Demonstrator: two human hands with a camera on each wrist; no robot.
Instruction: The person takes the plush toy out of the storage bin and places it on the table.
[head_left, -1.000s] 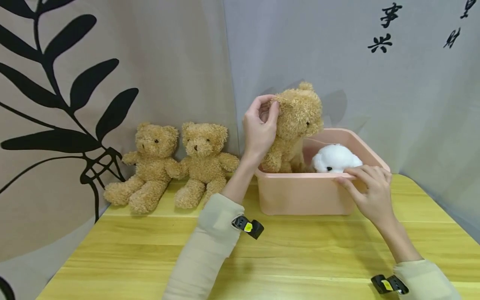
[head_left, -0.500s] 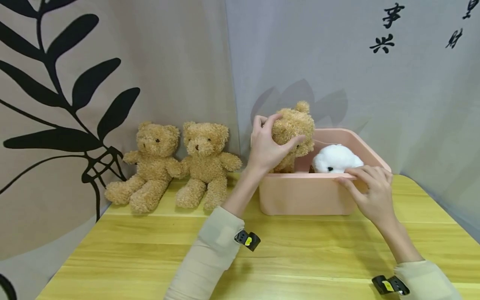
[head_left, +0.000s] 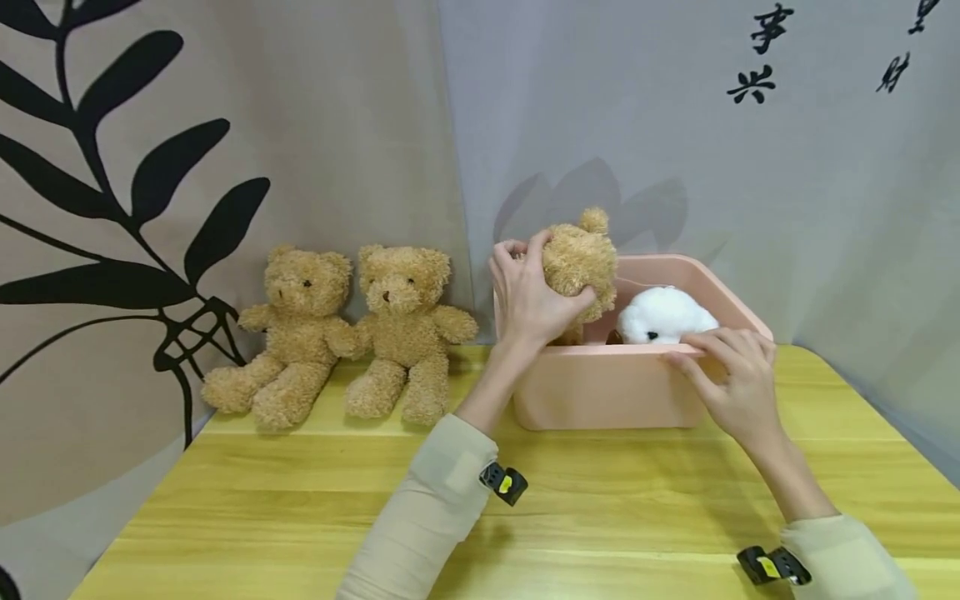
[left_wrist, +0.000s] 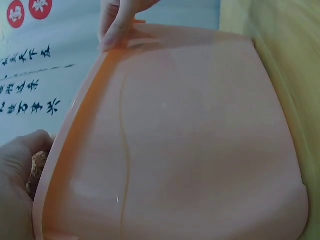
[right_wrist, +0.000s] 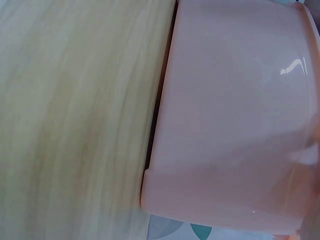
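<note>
A curly tan teddy bear sits in the left part of a pink plastic bin, its head above the rim and its body mostly hidden by the front wall. My left hand holds the bear's head from the left, fingers behind and thumb across the front. On the right side of the bin lies a white plush toy with one dark eye showing. My right hand grips the bin's front rim near its right corner. In the left wrist view the same right hand pinches the rim at the top.
Two more tan teddy bears, the far left bear and its neighbour, sit side by side left of the bin. All stand on a wooden table in front of a printed cloth backdrop.
The teddy bear has been lowered deeper into the bin. My left hand has come down with it, its hold changing from a pinch near the ear to a wider grip. My right hand stays put.
</note>
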